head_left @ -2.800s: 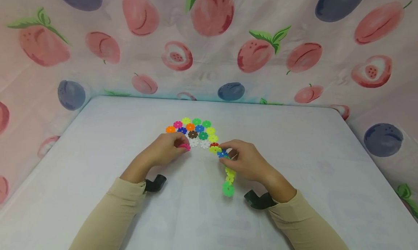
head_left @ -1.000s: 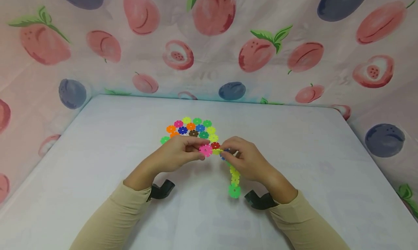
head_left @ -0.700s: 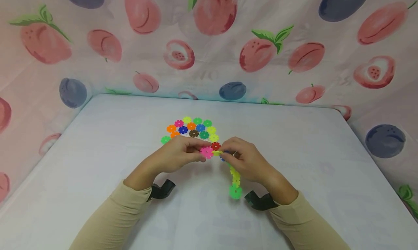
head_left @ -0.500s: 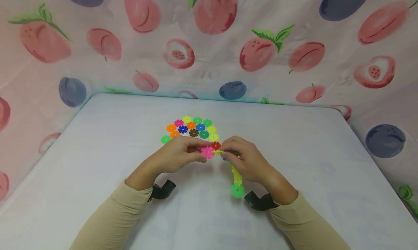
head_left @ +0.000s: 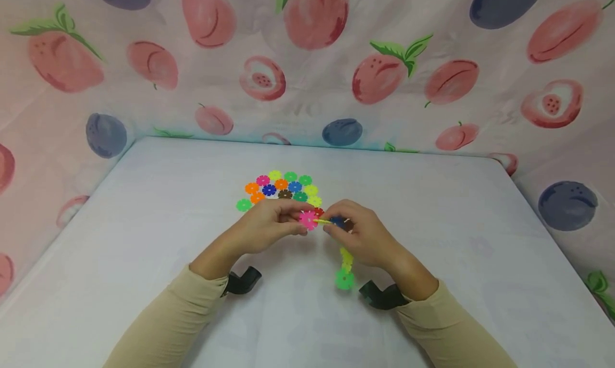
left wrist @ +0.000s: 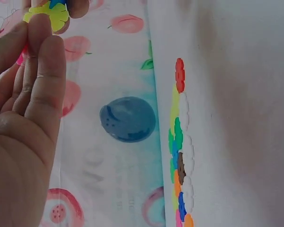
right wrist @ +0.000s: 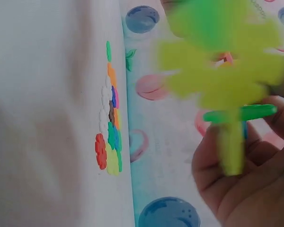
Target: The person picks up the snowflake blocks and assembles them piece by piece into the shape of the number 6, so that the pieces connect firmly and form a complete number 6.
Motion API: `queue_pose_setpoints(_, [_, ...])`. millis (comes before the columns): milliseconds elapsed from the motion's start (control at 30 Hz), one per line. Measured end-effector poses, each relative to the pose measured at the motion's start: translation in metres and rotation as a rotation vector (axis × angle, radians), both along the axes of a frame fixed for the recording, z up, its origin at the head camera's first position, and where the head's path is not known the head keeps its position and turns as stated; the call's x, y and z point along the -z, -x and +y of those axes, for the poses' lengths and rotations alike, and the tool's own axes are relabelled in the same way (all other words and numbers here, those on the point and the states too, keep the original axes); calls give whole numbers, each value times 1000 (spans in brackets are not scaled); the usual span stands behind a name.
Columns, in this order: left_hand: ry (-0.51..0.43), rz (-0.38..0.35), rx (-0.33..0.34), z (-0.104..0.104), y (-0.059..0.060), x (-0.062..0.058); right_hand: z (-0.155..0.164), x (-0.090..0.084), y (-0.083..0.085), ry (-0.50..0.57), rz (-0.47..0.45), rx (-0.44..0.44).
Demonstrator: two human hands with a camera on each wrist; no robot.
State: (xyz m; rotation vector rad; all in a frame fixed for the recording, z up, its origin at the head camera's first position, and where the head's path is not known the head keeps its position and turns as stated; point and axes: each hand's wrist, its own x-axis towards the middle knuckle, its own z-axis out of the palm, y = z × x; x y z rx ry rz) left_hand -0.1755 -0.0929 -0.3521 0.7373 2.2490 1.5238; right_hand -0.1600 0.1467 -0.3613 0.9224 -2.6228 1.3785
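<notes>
1. Nearest the person, a green snowflake disc (head_left: 344, 279) ends a yellow-green interlocked chain (head_left: 346, 258). The chain's long axis runs from that disc up and away into the right hand (head_left: 362, 237).
2. The right hand's fingers curl round the chain's upper end, pinching a yellow disc (head_left: 323, 221) that points left.
3. Just beside it, the left hand (head_left: 269, 229) pinches a pink snowflake disc (head_left: 308, 219) between thumb and fingertips, touching the yellow disc's edge; both hands are equally near.
4. Farther off, a flat cluster of loose discs (head_left: 283, 189) lies on the white table (head_left: 432, 208): thin, notched, glossy plastic.
5. Behind hangs a fruit-printed cloth (head_left: 384, 74).
</notes>
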Motion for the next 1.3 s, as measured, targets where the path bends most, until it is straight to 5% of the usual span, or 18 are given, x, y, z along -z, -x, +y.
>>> queue_pose_setpoints(300, [64,66,-115,6,-1,5,-1,0,-1,-52,-86,37])
queue_pose_setpoints(533, [42,18,-144,10,-2,8,-4,0,-2,-83,-105,25])
queue_pose_setpoints(733, [123,68,-159,3,4,9,4,-2,3,-131,-124,108])
queue_pose_setpoints(1100, [439,87,-89,10,26,25,22,-1,12,-211,-175,168])
queue_pose_setpoints(1300, [499,107,-52,16,39,25,23,-1,15,-226,-195,165])
